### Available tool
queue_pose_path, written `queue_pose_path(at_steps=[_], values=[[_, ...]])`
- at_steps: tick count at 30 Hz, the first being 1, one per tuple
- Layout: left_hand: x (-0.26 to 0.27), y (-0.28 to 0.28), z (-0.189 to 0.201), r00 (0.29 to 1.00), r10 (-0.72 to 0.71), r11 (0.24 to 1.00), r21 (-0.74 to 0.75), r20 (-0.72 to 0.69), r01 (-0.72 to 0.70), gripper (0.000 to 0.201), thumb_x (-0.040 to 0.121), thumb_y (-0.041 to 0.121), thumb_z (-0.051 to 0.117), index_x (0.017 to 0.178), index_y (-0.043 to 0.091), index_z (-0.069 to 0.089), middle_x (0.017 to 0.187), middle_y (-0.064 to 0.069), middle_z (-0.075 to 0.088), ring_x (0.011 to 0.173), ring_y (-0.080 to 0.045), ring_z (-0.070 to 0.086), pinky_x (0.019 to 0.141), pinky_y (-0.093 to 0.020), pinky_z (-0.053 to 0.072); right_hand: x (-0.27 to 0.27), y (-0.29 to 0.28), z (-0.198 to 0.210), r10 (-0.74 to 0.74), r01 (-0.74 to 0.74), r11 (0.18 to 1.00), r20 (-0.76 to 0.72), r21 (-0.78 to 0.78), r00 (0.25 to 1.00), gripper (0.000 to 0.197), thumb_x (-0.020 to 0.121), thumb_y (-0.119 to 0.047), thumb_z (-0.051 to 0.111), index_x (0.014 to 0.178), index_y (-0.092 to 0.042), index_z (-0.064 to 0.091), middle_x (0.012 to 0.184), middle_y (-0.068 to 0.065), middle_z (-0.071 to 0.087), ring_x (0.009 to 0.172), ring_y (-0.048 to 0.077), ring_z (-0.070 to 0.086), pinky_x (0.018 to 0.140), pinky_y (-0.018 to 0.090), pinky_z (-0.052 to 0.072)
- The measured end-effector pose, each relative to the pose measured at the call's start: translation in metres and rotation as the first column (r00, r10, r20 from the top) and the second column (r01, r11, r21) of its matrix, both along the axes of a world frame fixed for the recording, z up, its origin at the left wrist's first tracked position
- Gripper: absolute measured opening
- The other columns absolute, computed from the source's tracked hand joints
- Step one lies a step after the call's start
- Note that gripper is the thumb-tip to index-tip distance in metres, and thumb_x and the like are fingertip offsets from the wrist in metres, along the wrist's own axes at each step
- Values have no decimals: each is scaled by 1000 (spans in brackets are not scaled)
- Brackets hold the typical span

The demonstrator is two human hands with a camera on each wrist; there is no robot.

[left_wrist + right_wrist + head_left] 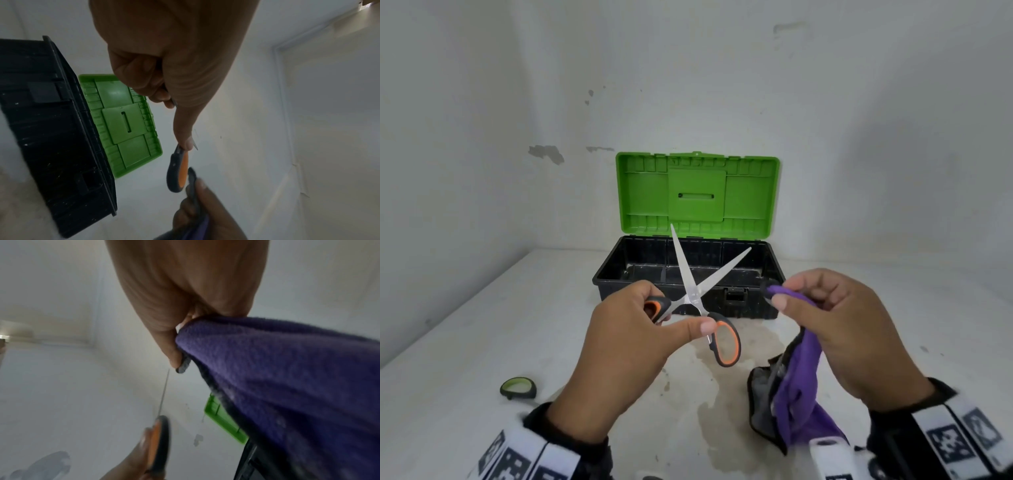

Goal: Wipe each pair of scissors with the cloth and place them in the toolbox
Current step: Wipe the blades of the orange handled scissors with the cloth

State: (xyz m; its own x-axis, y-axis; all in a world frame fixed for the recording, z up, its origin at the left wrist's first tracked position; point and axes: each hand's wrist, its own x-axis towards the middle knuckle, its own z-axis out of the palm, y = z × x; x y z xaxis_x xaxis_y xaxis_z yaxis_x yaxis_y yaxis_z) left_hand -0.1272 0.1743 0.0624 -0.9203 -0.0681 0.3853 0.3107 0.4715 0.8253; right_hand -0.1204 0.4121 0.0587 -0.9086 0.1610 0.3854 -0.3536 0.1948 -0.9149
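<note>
My left hand (654, 315) holds orange-and-black-handled scissors (695, 291) in the air, fingers curled round one handle loop and the thumb against the other. Their blades are spread wide, pointing up and away over the toolbox. In the left wrist view the free handle loop of the scissors (178, 172) hangs below my thumb. To their right, my right hand (822, 308) pinches a purple cloth (798, 383) with a dark edge, which hangs to the table; the cloth (287, 378) fills the right wrist view. Behind stands the black toolbox (774, 274) with its green lid (697, 195) upright and open.
A second scissor handle, green and black (518, 388), lies on the white table (482, 325) at the front left. A stained patch marks the table between my hands. White walls close the table in at the back and left.
</note>
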Motion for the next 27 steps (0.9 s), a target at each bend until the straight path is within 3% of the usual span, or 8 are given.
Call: queue_pose_path(at_steps=[4, 10, 14, 20, 24, 27], values=[[-2, 7, -6, 1000, -14, 1000, 7, 10, 14, 57, 49, 51, 91, 59, 24, 43, 45, 14, 37, 44, -7, 33, 44, -16, 32, 5, -26, 8, -3, 6, 1000, -138, 21, 990, 15, 76, -5, 84, 86, -11, 74, 81, -2, 79, 74, 10, 73, 70, 14, 53], [-1, 11, -8, 1000, -4, 999, -54, -30, 3, 57, 47, 55, 90, 60, 23, 45, 44, 15, 39, 45, -3, 37, 45, -12, 33, 4, -61, -5, -23, 45, 988, -149, 148, 989, 15, 80, -11, 83, 79, -23, 74, 79, -11, 77, 72, 9, 73, 68, 23, 56], [0, 10, -10, 996, 30, 996, -86, -79, -37, 57, 45, 58, 90, 60, 23, 47, 47, 11, 39, 49, -2, 41, 48, -13, 37, 5, -71, -12, -91, 136, 967, -208, 215, 974, 13, 81, -14, 82, 77, -23, 73, 72, -12, 73, 74, 8, 71, 66, 17, 54], [3, 7, -11, 987, 21, 989, -139, -162, -43, 56, 45, 64, 85, 60, 26, 46, 48, 9, 42, 54, -2, 44, 49, -12, 38, 3, -72, -11, -152, 176, 974, -165, 143, 975, 18, 84, -18, 79, 72, -24, 68, 72, -7, 72, 66, 13, 69, 60, 36, 59], [1, 10, -12, 986, 29, 991, -126, -164, -50, 57, 44, 64, 85, 58, 27, 43, 46, 10, 37, 51, -2, 41, 51, -13, 38, -4, -68, -9, -229, 252, 961, -181, 115, 956, 18, 83, -18, 80, 71, -21, 68, 70, -7, 72, 68, 10, 68, 63, 21, 53], [-3, 12, -15, 987, 49, 993, -103, -154, -66, 56, 44, 63, 85, 59, 25, 46, 48, 9, 40, 54, -1, 43, 52, -13, 39, -1, -74, -10, -174, 194, 972, -150, 132, 973, 18, 84, -17, 79, 71, -22, 68, 69, -6, 72, 66, 7, 69, 62, 20, 54]])
